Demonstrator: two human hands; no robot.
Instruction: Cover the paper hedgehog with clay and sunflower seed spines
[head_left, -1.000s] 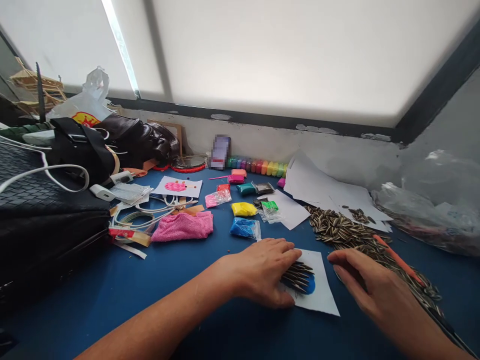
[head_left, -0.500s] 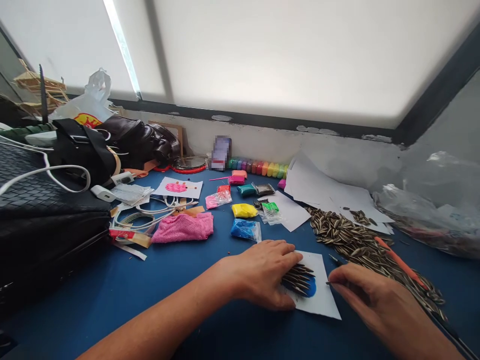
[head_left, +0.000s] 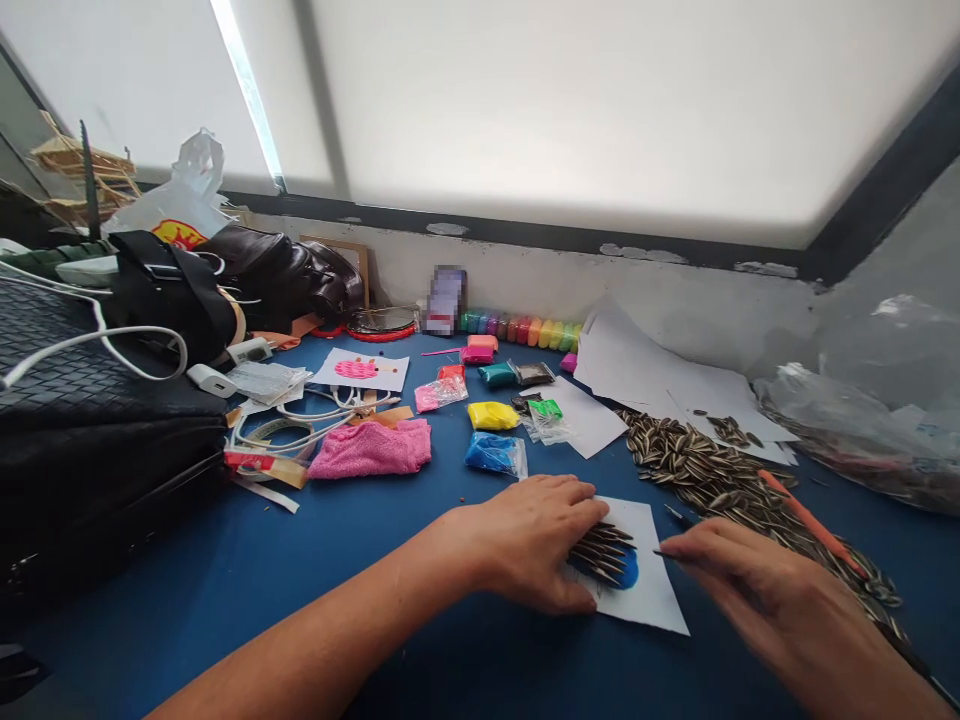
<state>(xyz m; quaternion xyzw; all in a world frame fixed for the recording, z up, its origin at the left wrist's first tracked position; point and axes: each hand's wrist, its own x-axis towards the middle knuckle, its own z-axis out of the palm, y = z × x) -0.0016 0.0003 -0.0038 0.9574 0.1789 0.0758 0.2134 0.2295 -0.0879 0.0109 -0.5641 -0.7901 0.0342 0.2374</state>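
My left hand (head_left: 540, 545) lies over the left part of a small white paper (head_left: 656, 600), fingers stretched out and pressing on it. Beside its thumb and index finger, rows of striped sunflower seeds (head_left: 602, 550) stick in a flat patch of blue clay (head_left: 630, 572); part of both is hidden under the hand. Just right of the paper, my right hand (head_left: 757, 575) is closed in a pinch. From its fingertips pokes a sunflower seed (head_left: 659, 553). A dark pointed tool tip (head_left: 677, 515) shows behind that hand; whether the hand touches it I cannot tell.
A heap of sunflower seeds (head_left: 697, 465) with an orange stick (head_left: 810, 520) lies at the right. Ahead are yellow (head_left: 493, 415) and blue clay packets (head_left: 491, 453), a pink cloth (head_left: 371, 448) and white sheets (head_left: 660, 370). A black bag (head_left: 112, 450) stands left.
The whole view has shifted slightly. My right hand stays beside the paper, its pinched seed turned a little. My left hand keeps its place on the paper.
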